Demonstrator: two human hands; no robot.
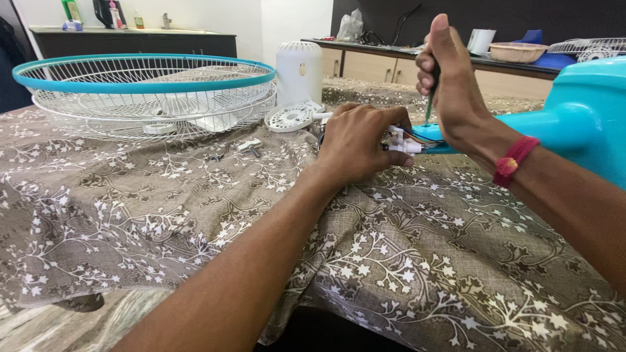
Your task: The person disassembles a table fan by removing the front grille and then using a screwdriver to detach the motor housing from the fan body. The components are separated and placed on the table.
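Holding the small white connector point(403, 145) with my left hand point(357, 140) above the table point(195, 195), I close my right hand point(450, 78) on a screwdriver point(430, 107). Its thin wires point(420, 135) look fragile, so I pinch the hard plastic body.

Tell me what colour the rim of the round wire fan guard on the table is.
Teal blue rim on the white round wire fan guard, clearest in the head view.
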